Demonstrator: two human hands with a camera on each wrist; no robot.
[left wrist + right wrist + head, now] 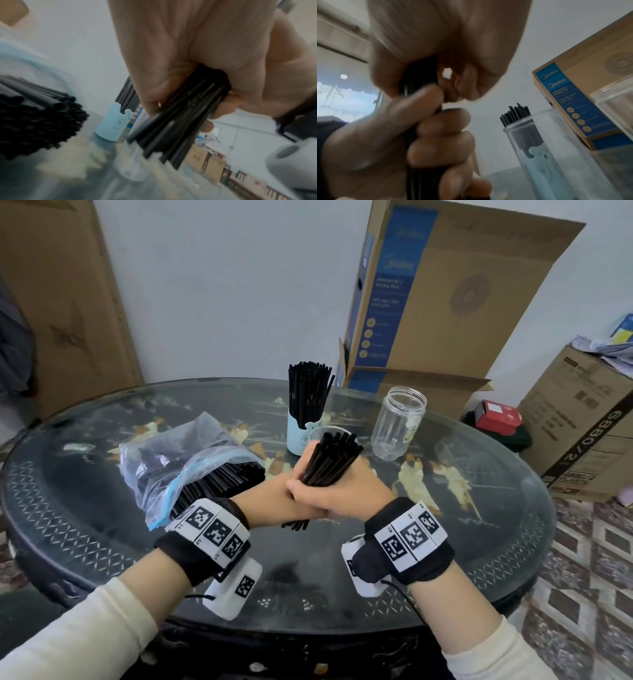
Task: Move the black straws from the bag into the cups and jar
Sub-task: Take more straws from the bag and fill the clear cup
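Note:
Both hands are clasped round one bundle of black straws [334, 458] above the table's middle; its top ends point away from me. My left hand [274, 496] grips it from the left and my right hand [346, 491] wraps it from the right. In the left wrist view the bundle [173, 129] juts out below the curled fingers. The clear zip bag [178, 460], with many straws in it, lies open to the left. Behind the hands stand a light blue cup [303, 436] full of straws, a clear cup [546, 155] and an empty clear jar [399, 422].
The round glass-topped table [462, 529] has a raised dark rim. Cardboard boxes [445, 296] stand behind and to its right, and a red box [501, 414] lies on the floor. Bare tabletop lies in front of my wrists.

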